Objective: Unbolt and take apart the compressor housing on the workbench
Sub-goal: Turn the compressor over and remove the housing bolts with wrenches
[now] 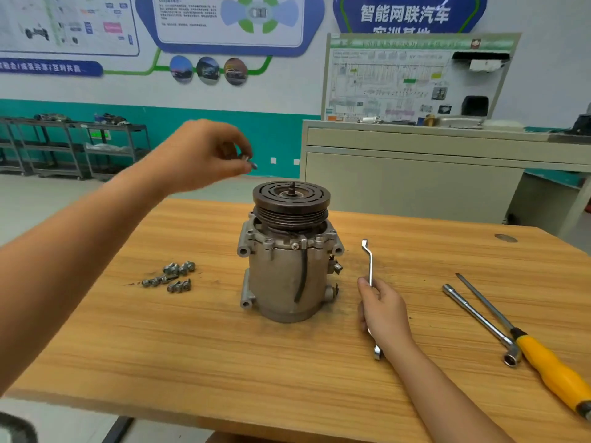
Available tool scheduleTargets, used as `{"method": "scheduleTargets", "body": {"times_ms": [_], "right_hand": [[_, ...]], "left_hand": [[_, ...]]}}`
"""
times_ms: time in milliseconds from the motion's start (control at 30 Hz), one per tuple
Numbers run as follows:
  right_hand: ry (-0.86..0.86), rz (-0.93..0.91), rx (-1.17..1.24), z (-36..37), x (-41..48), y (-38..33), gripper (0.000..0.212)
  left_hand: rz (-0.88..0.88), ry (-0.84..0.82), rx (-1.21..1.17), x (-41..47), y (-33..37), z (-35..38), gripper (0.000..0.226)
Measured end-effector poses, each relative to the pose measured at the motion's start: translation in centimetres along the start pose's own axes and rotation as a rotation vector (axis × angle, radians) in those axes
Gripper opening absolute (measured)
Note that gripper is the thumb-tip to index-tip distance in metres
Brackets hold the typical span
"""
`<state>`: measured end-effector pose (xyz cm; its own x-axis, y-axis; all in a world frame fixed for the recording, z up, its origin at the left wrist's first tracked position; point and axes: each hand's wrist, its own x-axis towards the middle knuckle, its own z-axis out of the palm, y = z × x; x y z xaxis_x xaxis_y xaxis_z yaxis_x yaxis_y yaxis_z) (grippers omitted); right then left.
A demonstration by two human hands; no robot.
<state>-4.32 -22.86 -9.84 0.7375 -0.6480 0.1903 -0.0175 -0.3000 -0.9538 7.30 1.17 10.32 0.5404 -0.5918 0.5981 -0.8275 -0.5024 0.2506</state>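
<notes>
The grey compressor [287, 276] stands upright in the middle of the wooden workbench [224, 353], its dark ribbed pulley [291, 203] on top. My left hand [204, 155] is raised above and left of the pulley, pinching a small silver bolt [251, 163] between thumb and fingertips. My right hand [383, 308] lies on the bench right of the compressor and grips a flat offset wrench [369, 260] around its middle; both wrench ends stick out of the hand.
Several loose bolts [172, 276] lie in a heap on the bench left of the compressor. A socket wrench [479, 321] and a yellow-handled screwdriver [543, 362] lie at the right. Behind the bench stand a grey cabinet [415, 174] and metal shelves [73, 148].
</notes>
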Motion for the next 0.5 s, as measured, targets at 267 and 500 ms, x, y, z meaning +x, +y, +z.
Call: {"method": "scheduleTargets", "body": {"times_ms": [267, 500], "right_hand": [[0.019, 0.015, 0.013, 0.2, -0.1, 0.1, 0.02], [0.037, 0.029, 0.034, 0.3, -0.6, -0.6, 0.019]], "left_hand": [[-0.674, -0.16, 0.013, -16.1, -13.7, 5.5, 0.018], [-0.632, -0.104, 0.088, -16.2, -15.0, 8.5, 0.022]]}}
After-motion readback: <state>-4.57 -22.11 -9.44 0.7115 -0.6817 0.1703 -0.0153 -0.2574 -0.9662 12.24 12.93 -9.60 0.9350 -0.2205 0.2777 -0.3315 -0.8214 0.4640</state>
